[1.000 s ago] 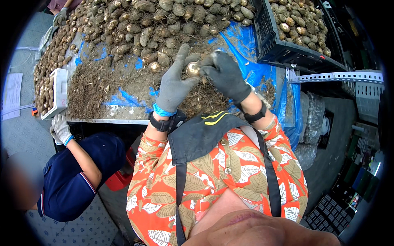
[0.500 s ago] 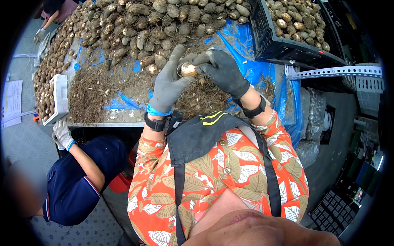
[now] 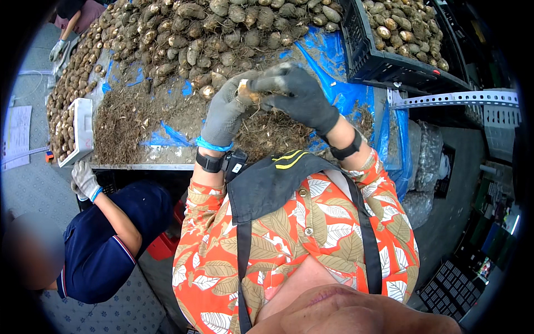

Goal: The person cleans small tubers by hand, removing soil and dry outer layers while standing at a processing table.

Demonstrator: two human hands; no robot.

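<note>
So compared to a second ago the hands have drifted a bit left and up over the table, and the right hand has rolled further over the top of the bulb, so less of the pale cut face shows now.

The left hand [image 3: 225, 108], in a grey glove with a blue cuff, is raised with the wrist bent back and its fingers curled up around the small brown bulb [image 3: 245, 91], gripping it from underneath and the left side. The right hand [image 3: 297, 94], in a darker glove, comes in from the right with the forearm angled up and inward; its fingers are clamped over the top of the same bulb, thumb side toward the left hand. Both hands are closed on it, held just above a heap of dry roots [image 3: 267, 131] on the blue tarp [image 3: 334, 53].

Each wrist has a black band on it. Behind the hands is a big pile of bulbs [image 3: 211, 28], and a black crate [image 3: 384, 64] with more of them sits to the upper right. On the left a co-worker's gloved hand [image 3: 84, 179] hangs just below a white tray [image 3: 83, 125] of bulbs at the table edge.
</note>
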